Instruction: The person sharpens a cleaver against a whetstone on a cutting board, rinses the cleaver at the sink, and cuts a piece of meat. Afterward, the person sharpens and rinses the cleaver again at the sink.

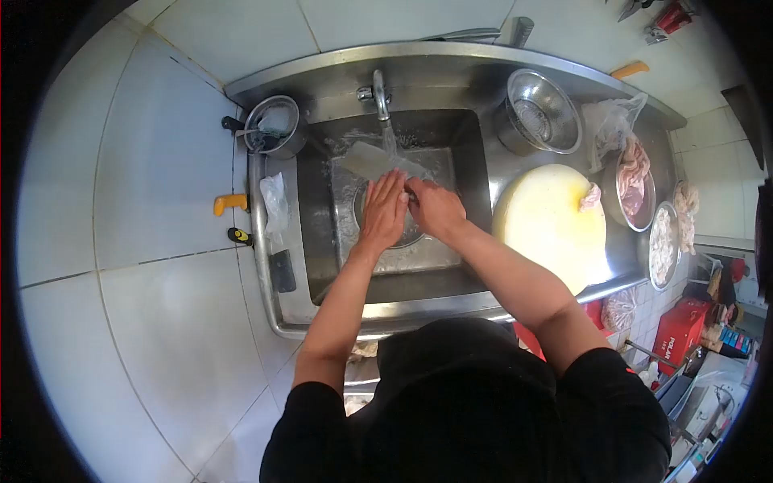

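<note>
A broad metal blade, like a cleaver's (366, 160), lies under running water from the tap (382, 97) over the steel sink (322, 266). My right hand (436, 208) is closed at the blade's right end, round what looks like its handle, which is mostly hidden. My left hand (384, 211) has its fingers stretched out and lies at the lower edge of the blade, touching or nearly touching it. Fingertips of both hands are close together. Below them a round drain shows partly in the sink's floor.
Right of the sink stand a round cutting board (547, 229) with a small meat piece, a steel bowl (541, 113), a bowl of meat (634, 181) and a bowl of pale pieces (663, 245). At left are a steel pot (274, 126) and a white cloth or bag (274, 203).
</note>
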`<state>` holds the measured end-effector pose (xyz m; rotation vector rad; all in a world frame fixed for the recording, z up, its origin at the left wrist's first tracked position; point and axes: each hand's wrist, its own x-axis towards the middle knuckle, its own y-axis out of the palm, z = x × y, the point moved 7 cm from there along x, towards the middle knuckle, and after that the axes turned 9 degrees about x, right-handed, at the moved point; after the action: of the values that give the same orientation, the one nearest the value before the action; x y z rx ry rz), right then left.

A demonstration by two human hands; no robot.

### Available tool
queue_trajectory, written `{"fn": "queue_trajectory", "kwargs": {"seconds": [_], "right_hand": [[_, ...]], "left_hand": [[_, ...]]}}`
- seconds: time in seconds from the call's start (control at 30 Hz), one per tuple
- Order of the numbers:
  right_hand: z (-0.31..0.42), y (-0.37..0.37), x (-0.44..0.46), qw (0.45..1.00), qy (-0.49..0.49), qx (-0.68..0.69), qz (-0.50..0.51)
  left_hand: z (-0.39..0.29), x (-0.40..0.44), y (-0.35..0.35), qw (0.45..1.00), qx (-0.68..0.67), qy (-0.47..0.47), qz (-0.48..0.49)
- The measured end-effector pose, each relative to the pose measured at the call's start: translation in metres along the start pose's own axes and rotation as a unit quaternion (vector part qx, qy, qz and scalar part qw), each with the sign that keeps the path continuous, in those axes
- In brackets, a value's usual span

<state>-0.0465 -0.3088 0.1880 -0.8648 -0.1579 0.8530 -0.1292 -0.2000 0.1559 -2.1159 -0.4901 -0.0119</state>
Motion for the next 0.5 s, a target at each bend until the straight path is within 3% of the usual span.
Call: {"fn": "queue_trajectory", "kwargs": {"seconds": [0.03, 0.17, 0.37, 0.5], "right_hand": [[0.001, -0.006, -0.005, 1.0, 0.001, -0.004, 0.0], [-0.004, -0.034, -0.028, 0.999, -0.022, 0.001, -0.032], [-0.012, -0.053, -0.058, 0.999, -0.041, -0.006, -0.024], [-0.012, -0.056, -0.071, 1.0, -0.021, -0.019, -0.011]], "left_hand": [[-0.008, 0.009, 0.013, 0.997, 0.024, 0.03, 0.07], [-0.012, 0.03, 0.016, 0.989, 0.067, 0.084, 0.106], [0.011, 0.058, 0.01, 0.987, 0.124, 0.044, 0.093], [0.02, 0.06, 0.01, 0.979, 0.151, 0.034, 0.134]]}}
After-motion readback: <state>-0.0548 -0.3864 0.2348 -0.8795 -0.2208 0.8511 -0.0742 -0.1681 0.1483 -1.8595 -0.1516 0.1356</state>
